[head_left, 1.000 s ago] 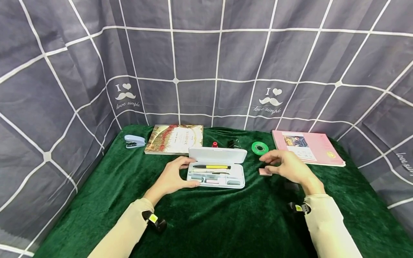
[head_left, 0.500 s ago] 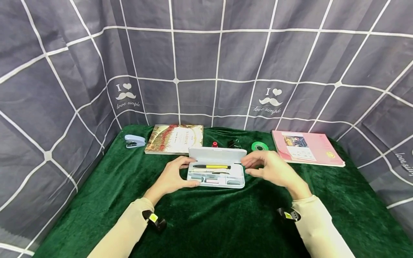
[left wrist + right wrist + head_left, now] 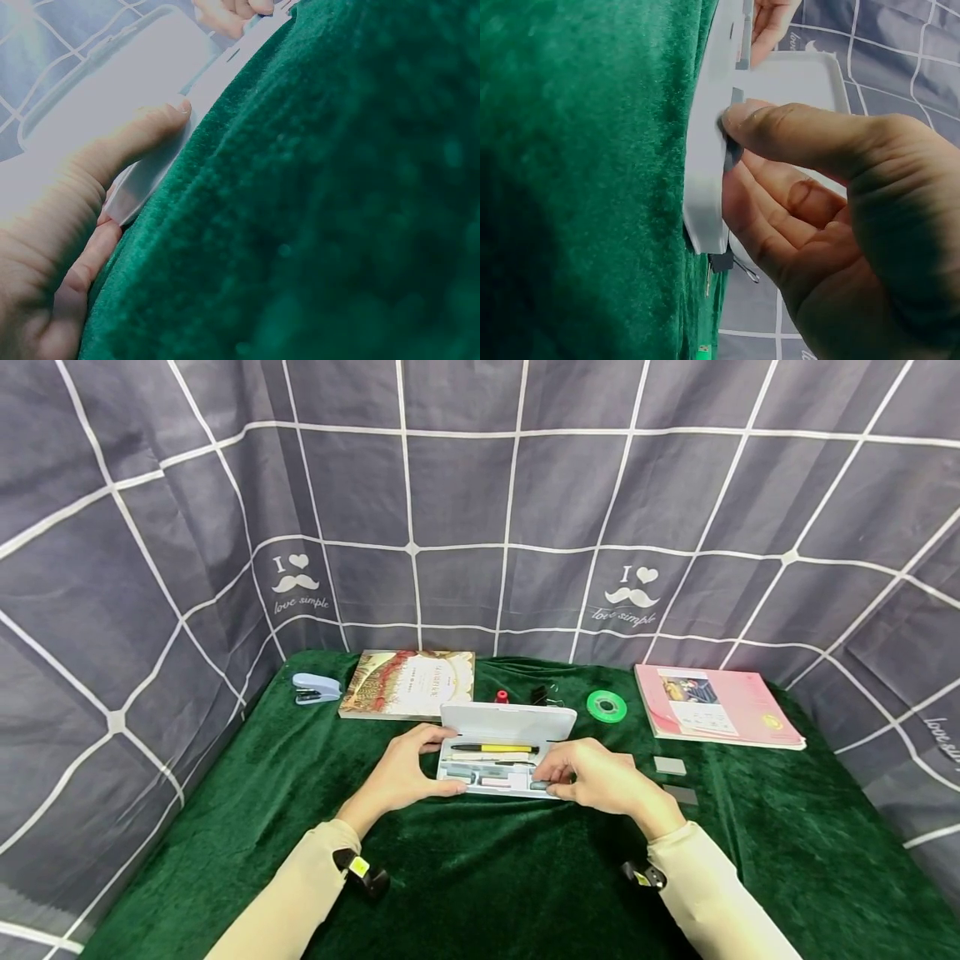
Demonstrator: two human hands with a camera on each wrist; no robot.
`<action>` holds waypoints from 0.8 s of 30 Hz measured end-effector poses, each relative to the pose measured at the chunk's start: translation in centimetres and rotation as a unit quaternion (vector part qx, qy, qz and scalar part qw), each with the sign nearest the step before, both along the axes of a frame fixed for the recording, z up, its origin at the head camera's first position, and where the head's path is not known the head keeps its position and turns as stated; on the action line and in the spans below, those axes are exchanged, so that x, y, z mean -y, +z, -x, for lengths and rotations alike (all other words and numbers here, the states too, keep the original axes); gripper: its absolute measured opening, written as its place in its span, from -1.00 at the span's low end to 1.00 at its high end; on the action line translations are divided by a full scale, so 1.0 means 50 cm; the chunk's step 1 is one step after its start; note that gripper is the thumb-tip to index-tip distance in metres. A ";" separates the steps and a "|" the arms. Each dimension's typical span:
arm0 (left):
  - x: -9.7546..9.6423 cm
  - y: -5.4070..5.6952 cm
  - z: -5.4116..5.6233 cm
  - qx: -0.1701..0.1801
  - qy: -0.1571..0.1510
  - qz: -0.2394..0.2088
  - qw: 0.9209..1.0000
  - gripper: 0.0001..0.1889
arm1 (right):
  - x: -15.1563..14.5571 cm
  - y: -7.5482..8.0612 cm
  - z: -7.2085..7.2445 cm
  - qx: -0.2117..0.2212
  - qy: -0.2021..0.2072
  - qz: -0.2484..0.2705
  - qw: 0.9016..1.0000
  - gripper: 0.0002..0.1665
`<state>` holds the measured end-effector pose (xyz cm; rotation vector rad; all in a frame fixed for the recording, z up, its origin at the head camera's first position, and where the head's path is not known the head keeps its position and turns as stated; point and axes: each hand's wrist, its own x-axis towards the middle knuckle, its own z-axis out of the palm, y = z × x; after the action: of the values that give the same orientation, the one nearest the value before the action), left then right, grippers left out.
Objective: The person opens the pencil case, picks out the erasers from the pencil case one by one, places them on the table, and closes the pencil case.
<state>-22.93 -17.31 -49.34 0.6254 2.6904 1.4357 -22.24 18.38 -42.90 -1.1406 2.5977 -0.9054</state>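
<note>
A white pencil case [image 3: 510, 722] lies on the green cloth with its lid raised. My left hand [image 3: 397, 768] grips its left end, the thumb [image 3: 161, 120] along the front edge and the fingers behind. Over the right end, my right hand [image 3: 600, 777] pinches a small grey eraser [image 3: 735, 154] at the front right compartment, between thumb and fingers. A yellow and black pen [image 3: 495, 748] and thinner items lie in the back of the case. More small blocks, one pink [image 3: 495, 782], sit in its front compartments.
Right of my right hand lie a light grey block [image 3: 670, 766] and a dark grey block [image 3: 681, 794]. Behind stand green tape [image 3: 606, 706], a black binder clip [image 3: 538, 695] and a red-topped item [image 3: 501, 697]. Books [image 3: 408, 685] and a blue stapler [image 3: 317, 687] are back left; pink notebooks [image 3: 720, 706] back right.
My right hand has moved left from beside the pink block on the cloth to the case's right end, where it now pinches the grey eraser. The left hand keeps its hold.
</note>
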 end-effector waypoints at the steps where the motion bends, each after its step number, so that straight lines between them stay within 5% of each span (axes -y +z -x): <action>1: 0.000 0.000 0.000 -0.002 0.000 0.000 1.000 -0.14 | 0.001 0.000 0.000 -0.002 0.001 -0.002 1.000 -0.76; 9: 0.001 0.001 -0.004 -0.009 -0.001 -0.001 1.000 -0.15 | -0.010 0.025 -0.005 -0.046 -0.002 0.027 0.999 -0.69; 17: -0.001 0.001 -0.007 -0.005 0.000 -0.001 1.000 -0.13 | -0.102 0.065 -0.020 -0.119 -0.075 0.069 0.988 -0.63; 24: -0.002 0.003 -0.004 -0.004 0.007 -0.001 1.000 -0.13 | -0.178 0.030 -0.032 -0.135 -0.123 0.053 0.982 -0.59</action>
<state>-22.72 -17.22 -49.21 0.6153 2.7043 1.4412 -20.65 27.27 -41.40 -1.0474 2.9958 -1.0103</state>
